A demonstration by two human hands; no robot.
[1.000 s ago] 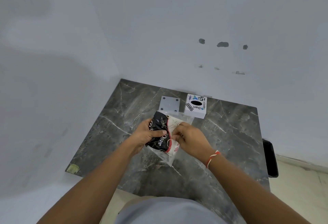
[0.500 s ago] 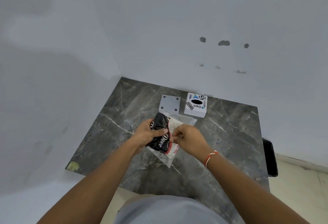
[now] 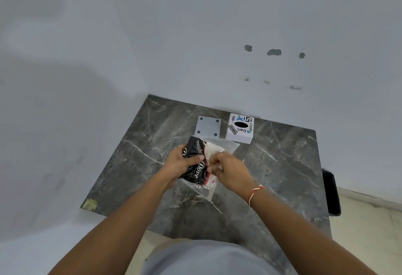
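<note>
The left hand (image 3: 180, 163) grips the black Dove packet (image 3: 195, 167), thumb curled across its face. The right hand (image 3: 231, 172) pinches the clear plastic bag (image 3: 227, 146) at the packet's 3 o'clock edge, over the marble table (image 3: 282, 165). A grey plate (image 3: 208, 126) and a white box (image 3: 239, 132) lie at 12 o'clock.

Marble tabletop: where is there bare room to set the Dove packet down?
Bare marble tabletop lies left of the left hand, out to its left edge, and right of the right hand, out to its right edge. It is crowded at back centre: the grey plate and white Dart box sit just behind the Dove packet and clear bag.
</note>
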